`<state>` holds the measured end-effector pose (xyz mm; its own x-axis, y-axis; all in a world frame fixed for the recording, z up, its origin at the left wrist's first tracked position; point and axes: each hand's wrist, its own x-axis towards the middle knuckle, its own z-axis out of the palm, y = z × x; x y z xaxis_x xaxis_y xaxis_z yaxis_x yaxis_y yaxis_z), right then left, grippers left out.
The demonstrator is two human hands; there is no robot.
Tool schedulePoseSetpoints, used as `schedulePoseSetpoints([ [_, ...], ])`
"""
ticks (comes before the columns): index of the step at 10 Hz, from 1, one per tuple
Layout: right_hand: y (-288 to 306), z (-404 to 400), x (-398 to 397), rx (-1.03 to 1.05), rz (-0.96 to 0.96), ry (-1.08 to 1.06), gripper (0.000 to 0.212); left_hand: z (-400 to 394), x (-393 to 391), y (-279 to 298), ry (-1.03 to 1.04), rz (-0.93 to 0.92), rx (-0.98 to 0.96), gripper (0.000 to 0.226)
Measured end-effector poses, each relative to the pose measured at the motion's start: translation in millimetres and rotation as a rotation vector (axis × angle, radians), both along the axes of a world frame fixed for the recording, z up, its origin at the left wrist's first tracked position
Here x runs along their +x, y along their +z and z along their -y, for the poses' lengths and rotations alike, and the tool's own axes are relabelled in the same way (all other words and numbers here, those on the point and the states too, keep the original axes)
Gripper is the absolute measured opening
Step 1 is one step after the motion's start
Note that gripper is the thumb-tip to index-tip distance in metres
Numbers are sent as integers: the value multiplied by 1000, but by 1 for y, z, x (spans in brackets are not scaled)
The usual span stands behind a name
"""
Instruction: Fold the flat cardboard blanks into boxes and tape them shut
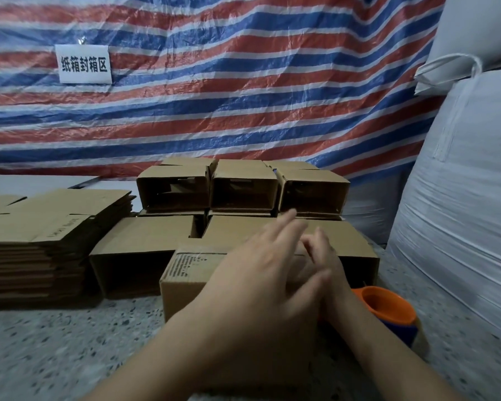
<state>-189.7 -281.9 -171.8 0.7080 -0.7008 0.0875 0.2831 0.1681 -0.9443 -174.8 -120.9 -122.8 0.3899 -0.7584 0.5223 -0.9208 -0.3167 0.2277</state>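
A small folded cardboard box [185, 273] with printed text on its top stands on the speckled surface [70, 342] right in front of me. My left hand [261, 273] lies flat over the box top, fingers spread and blurred. My right hand [327, 256] rests on the box's right side, partly hidden under the left; its visible fingers are apart and hold nothing. An orange and blue tape dispenser [388, 308] sits on the surface just right of my right wrist. A tall stack of flat cardboard blanks [41, 227] lies to the left.
Open-ended folded boxes [243, 186] are stacked in two layers behind the front box, and one more [139, 247] stands to its left. A striped tarp [243, 82] with a white sign [83, 64] hangs behind. Big white sacks [460, 198] close off the right side.
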Motion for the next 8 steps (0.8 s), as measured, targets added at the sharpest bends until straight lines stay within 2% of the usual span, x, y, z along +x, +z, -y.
schedulePoseSetpoints([
  [1,-12,0,-23,-346,-71,-171,53,-29,-1,-4,4,80,-342,54],
  [2,-36,-7,-51,-528,-2,-114,43,-60,13,-25,147,32,-592,50],
  [3,-58,-21,-65,-645,16,52,59,-80,22,-55,266,-378,-561,60],
  [4,-61,-38,-64,-666,-46,83,47,-82,19,-75,106,-803,-562,65],
  [5,-35,-45,-61,-782,-63,-54,49,-90,25,-65,114,-845,-623,37],
  [6,5,-41,-56,-895,-264,-113,60,-101,37,-38,208,-826,-516,23],
  [7,27,-30,-34,-922,-644,-18,65,-99,55,-19,413,-921,-400,32],
  [8,19,-23,-9,-846,-853,144,63,-93,71,-24,547,-1046,-283,37],
])
